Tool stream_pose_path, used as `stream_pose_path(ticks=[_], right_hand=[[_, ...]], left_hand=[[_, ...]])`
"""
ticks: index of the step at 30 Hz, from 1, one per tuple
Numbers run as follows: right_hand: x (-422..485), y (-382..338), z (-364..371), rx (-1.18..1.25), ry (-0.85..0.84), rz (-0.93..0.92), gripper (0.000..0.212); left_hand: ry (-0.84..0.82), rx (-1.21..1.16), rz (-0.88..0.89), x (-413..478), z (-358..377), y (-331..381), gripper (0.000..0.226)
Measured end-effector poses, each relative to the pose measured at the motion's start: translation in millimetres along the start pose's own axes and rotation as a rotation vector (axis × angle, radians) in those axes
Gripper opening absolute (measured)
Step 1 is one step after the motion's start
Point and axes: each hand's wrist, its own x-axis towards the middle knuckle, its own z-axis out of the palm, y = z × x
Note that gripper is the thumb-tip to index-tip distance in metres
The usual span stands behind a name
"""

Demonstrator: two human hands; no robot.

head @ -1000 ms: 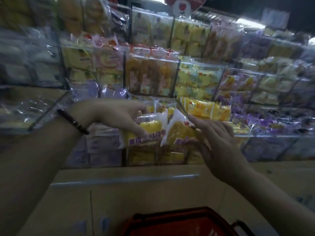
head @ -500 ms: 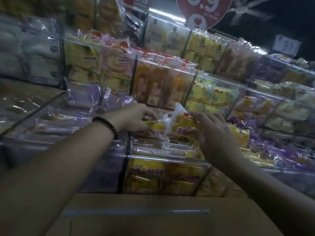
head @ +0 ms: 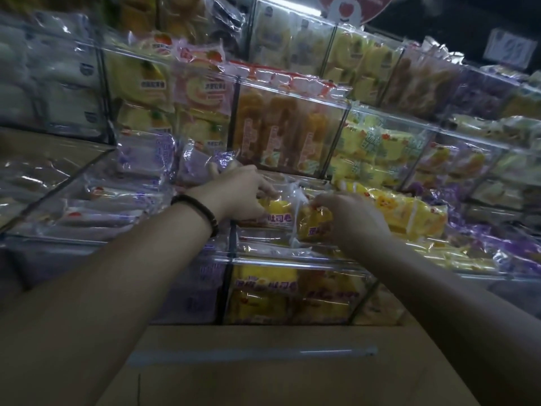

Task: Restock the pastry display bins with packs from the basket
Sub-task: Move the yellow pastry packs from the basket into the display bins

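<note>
Both hands were at the clear bin (head: 292, 260), one pack each

The left hand (head: 240, 194), with a dark bead bracelet (head: 199, 209) on the wrist, had its fingers (head: 265, 187) curled over the top of the left yellow pack (head: 278, 212) and gripped it. The right hand (head: 354, 221) had its fingers (head: 325, 200) bent tight around the right yellow pack (head: 314, 222), pinching it at the near end. The two packs sat side by side and touching, right at the open top of that bin in the bottom row, with more of the same yellow stuff stacked behind the front panel below them. Purple packs (head: 146, 159) filled the bin to the left, and a heap of brighter yellow packs (head: 409, 212) lay just to the right. The wooden counter (head: 263, 361) ran along under the bins.
</note>
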Motion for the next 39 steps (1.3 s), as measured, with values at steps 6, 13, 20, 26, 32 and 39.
stream_pose_path(ticks=[6, 13, 20, 26, 32, 39], right_hand=[[-12.0, 4.8, -14.1, 0.15, -0.154, 0.027, 0.079], [-75.1, 17.5, -53.6, 0.368, 0.21, 0.007, 0.023], [-178.2, 16.8, -44.3, 0.535, 0.227, 0.028, 0.004], [-257.3, 22.5, 24.0, 0.59, -0.176, 0.205, 0.006], [-308.1, 34.3, 111.3, 0.613, -0.505, 0.399, 0.012], [-343.2, 34.4, 205.1, 0.538, -0.898, 0.516, 0.028]], left_hand=[[-0.034, 0.16, 0.041, 2.6, -1.2, -0.3, 0.051], [0.283, -0.012, 0.121, -28.6, -24.6, 42.4, 0.053], [0.004, -0.375, 0.41, -132.9, 14.0, 111.1, 0.021], [-0.636, -0.187, 0.321, -181.3, 104.9, 126.8, 0.031], [-0.914, -0.142, 0.28, -193.2, 198.7, 118.4, 0.029], [-0.973, -0.08, 0.209, -186.7, 283.5, 95.8, 0.03]])
